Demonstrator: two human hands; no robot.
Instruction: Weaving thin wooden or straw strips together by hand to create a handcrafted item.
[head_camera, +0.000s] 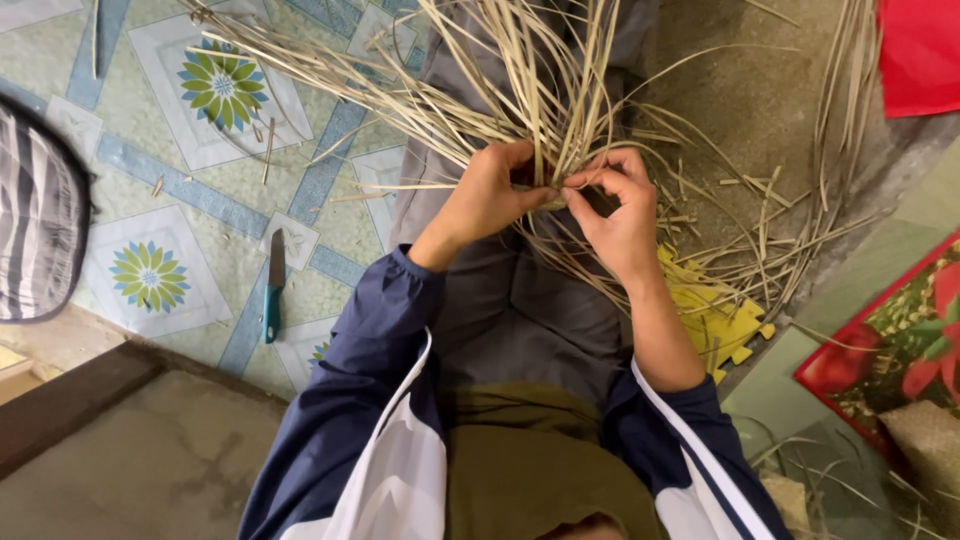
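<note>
Hands, left hand (487, 196) and right hand (615, 210), pinch pale straw strips (545, 120), fingers apparently closed tight over the lap.

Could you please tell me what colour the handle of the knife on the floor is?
Teal, seen in the head view: knife.

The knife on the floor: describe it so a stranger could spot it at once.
Look at the patterned floor beside the left hand. Below the left sleeve's outer side lies the knife, alone, pointing away. Its teal handle and dark blade differ from the pale straw bits nearby.
</note>
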